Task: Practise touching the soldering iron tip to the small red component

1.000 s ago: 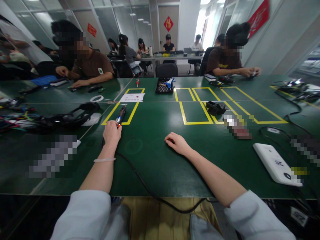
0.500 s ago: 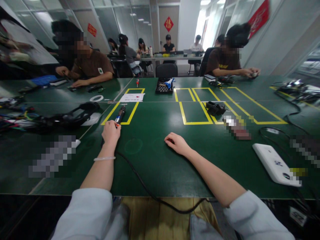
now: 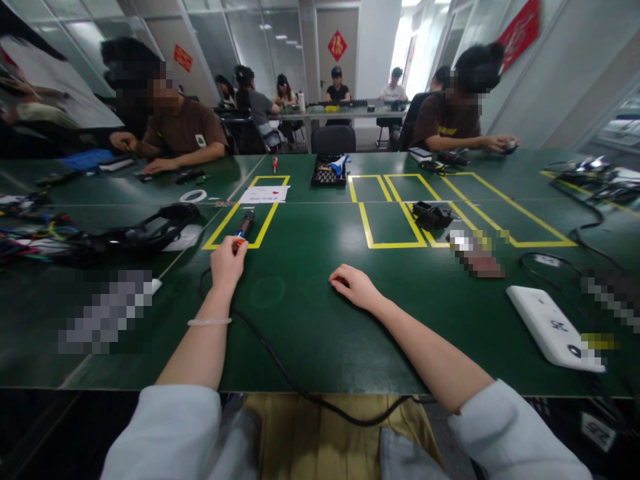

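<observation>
My left hand (image 3: 229, 262) is closed round the rear part of an electric screwdriver (image 3: 245, 225), which has a black body with blue and orange near my fingers. Its thin tip points away from me, inside a yellow-taped frame (image 3: 267, 225) on the green table (image 3: 300, 333). A black cord (image 3: 270, 350) runs from behind my left wrist over the table edge toward my lap. My right hand (image 3: 356, 285) rests on the table to the right, its fingers curled in, and nothing shows in it.
A black bit tray (image 3: 328, 175) and a small red screwdriver (image 3: 275, 165) lie farther back. Right of centre are a black bracket-like part (image 3: 433, 217) and a white power bank (image 3: 543, 323). Wires and a black device (image 3: 150, 233) lie left. Two people work across the table.
My left hand has shifted slightly right and away from me, and its grip covers a bit more of the electric screwdriver's rear. My right hand has stayed in place.
</observation>
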### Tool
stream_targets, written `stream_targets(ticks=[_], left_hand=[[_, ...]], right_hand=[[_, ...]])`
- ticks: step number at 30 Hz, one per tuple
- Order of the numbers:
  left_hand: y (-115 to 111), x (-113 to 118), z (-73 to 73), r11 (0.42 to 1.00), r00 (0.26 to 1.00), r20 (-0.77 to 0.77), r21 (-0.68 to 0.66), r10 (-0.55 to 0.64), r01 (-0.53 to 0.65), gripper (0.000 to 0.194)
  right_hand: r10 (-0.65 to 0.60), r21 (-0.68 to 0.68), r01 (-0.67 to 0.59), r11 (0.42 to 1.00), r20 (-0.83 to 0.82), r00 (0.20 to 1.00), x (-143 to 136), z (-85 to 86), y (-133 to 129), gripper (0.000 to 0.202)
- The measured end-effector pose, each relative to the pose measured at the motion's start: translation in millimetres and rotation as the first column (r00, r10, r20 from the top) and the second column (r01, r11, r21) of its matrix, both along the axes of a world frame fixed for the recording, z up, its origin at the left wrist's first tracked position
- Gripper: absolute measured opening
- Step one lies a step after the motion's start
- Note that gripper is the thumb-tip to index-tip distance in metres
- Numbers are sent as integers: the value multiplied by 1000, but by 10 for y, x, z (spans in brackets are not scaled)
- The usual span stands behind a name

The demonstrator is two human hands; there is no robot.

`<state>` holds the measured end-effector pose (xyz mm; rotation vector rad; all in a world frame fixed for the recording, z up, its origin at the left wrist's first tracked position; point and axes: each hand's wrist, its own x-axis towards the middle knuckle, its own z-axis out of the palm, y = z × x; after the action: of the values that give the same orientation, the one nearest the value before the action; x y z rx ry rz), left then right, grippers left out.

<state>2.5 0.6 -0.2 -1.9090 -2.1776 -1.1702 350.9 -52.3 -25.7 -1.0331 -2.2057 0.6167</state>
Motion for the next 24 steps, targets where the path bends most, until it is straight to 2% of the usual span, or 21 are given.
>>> stream_targets(ticks=[2, 4, 6, 9, 12, 15, 18, 21, 24], left_hand=[[-54, 255, 14, 968, 964, 142, -80, -225, 238, 36], [-127, 554, 15, 866, 868, 251, -163, -427, 473, 41], [-213, 844, 2, 745, 775, 295, -231, -560, 626, 43], [-345, 1166, -33, 572, 641, 390, -291, -661, 767, 49], [-449, 1314, -60, 462, 527, 524, -263, -669, 847, 61], [-502, 1344, -57, 407, 477, 546, -254, -689, 878, 66], [-511, 1341, -49, 382, 460, 539, -258, -705, 888, 64], [-507, 1342, -48, 387, 455, 541, -242, -707, 890, 62], [-523, 1352, -27, 410, 473, 523, -240, -709, 880, 60]], right_hand=[[-5, 0, 5, 1000, 0, 1000, -6, 5, -2, 11], [-8, -2, 8, 1000, -5, 1000, -10, 9, -4, 11], [-4, -4, 4, 1000, -18, 1000, -13, 11, -7, 11], [10, -20, -11, 1000, -47, 999, -15, 9, -13, 15], [52, -31, -54, 998, -58, 997, -18, 10, -19, 25], [104, -10, -105, 994, -34, 994, -25, 13, -25, 23], [106, 3, -106, 994, -20, 994, -35, 16, -26, 17], [71, -26, -72, 997, -40, 997, -42, 20, -21, 12], [28, -125, -42, 991, -114, 993, -40, 20, -11, 11]])
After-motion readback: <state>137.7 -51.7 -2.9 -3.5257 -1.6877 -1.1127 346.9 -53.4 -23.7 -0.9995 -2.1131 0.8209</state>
